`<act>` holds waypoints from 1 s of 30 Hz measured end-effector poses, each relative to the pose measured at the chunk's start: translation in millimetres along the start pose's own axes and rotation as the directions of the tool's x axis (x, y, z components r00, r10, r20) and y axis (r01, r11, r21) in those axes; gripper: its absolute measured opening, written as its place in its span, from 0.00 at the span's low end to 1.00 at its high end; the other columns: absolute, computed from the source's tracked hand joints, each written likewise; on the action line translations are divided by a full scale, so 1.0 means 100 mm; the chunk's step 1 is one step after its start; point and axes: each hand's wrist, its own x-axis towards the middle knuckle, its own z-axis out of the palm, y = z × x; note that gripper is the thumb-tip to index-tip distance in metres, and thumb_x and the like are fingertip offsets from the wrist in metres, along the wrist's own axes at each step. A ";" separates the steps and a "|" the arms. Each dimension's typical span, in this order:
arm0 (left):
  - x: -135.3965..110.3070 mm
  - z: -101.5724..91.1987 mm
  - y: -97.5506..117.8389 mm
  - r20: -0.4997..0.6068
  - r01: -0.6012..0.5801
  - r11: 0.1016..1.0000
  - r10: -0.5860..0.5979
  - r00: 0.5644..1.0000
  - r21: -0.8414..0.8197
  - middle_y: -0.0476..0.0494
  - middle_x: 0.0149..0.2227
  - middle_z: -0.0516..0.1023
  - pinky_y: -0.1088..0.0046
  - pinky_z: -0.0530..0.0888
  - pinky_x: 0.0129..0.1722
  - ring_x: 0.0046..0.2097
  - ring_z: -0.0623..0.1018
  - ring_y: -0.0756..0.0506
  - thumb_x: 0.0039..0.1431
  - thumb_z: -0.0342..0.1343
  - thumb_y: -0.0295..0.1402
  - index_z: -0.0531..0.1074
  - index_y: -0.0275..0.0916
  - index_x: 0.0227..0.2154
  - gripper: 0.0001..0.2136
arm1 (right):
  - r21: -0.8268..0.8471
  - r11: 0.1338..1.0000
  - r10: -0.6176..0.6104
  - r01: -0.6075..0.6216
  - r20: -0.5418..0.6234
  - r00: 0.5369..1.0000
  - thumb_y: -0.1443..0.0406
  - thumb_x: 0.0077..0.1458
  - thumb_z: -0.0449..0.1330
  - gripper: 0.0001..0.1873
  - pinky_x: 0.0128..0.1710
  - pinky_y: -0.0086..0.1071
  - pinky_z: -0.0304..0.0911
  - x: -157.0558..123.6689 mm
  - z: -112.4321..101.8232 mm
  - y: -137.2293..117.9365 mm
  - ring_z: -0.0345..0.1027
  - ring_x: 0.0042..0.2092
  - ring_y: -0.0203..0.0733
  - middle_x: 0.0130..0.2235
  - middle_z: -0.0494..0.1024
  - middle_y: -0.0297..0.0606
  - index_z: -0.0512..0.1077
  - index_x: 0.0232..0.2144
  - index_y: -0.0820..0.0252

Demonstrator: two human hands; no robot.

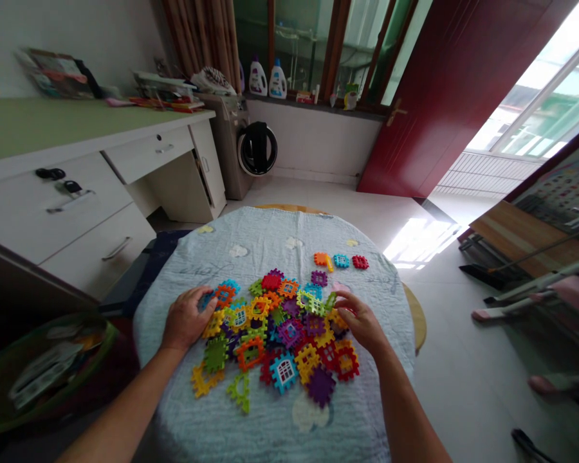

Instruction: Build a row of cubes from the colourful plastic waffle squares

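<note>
A heap of colourful interlocking plastic building tiles (289,331) lies on the cloth-covered table in front of me. My left hand (188,319) rests at the heap's left edge, fingers stretched out and thumb apart, beside a blue tile (205,299) and an orange tile (225,295). On the right side, my right hand (361,321) pinches a light green tile (330,301) between thumb and fingers. Just left of it lies a pale green window-frame tile (309,302). At the heap's near side are a blue tile with a white window (284,372) and a purple tile (321,386).
Beyond the heap, an orange tile (320,258), a blue window tile (341,260) and a red tile (360,262) sit in a row. The round table has a light blue cloth (270,238). A green basket (94,360) stands at left, a desk (91,122) behind it.
</note>
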 end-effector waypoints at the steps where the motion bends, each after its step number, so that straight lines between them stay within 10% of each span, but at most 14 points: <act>1: 0.00 0.00 0.00 0.002 0.000 1.000 0.000 1.000 -0.001 0.37 0.44 0.79 0.58 0.71 0.54 0.49 0.77 0.38 0.59 0.48 0.47 0.73 0.38 0.40 0.18 | -0.008 1.000 -0.022 0.022 0.024 0.999 0.60 0.53 0.56 0.19 0.46 0.37 0.67 -0.02 -0.01 -0.03 0.73 0.41 0.42 0.40 0.80 0.37 0.73 0.47 0.55; 8: 0.01 0.00 0.01 0.002 0.010 1.000 -0.010 1.000 0.008 0.37 0.45 0.80 0.58 0.71 0.54 0.49 0.77 0.38 0.58 0.47 0.47 0.73 0.39 0.40 0.18 | 0.009 0.982 -0.187 0.189 0.201 0.962 0.63 0.56 0.54 0.14 0.53 0.38 0.64 0.01 -0.06 -0.14 0.71 0.48 0.42 0.45 0.79 0.38 0.77 0.39 0.54; 14: 0.01 0.00 0.00 -0.008 0.018 1.000 -0.018 1.000 0.008 0.38 0.45 0.80 0.57 0.72 0.54 0.49 0.77 0.37 0.57 0.48 0.47 0.74 0.40 0.39 0.18 | -0.495 0.868 -0.091 0.044 -0.070 0.993 0.69 0.56 0.49 0.19 0.49 0.37 0.65 0.75 0.05 -0.06 0.72 0.45 0.42 0.45 0.79 0.40 0.76 0.45 0.57; 20: 0.01 0.02 -0.01 0.000 0.023 1.000 -0.023 1.000 0.005 0.37 0.45 0.80 0.58 0.72 0.54 0.49 0.77 0.38 0.57 0.49 0.46 0.74 0.39 0.40 0.17 | -0.649 0.759 -0.103 0.054 -0.037 0.994 0.76 0.49 0.54 0.32 0.54 0.42 0.57 1.34 0.13 -0.06 0.64 0.52 0.51 0.58 0.71 0.45 0.69 0.57 0.57; 30: 0.00 0.00 0.01 -0.001 0.031 1.000 -0.031 1.000 -0.002 0.37 0.45 0.80 0.57 0.71 0.54 0.49 0.77 0.37 0.58 0.48 0.46 0.74 0.39 0.40 0.18 | -0.757 0.643 -0.107 0.118 0.064 0.992 0.73 0.57 0.52 0.16 0.45 0.38 0.56 1.37 0.05 -0.19 0.62 0.47 0.50 0.44 0.75 0.48 0.75 0.43 0.57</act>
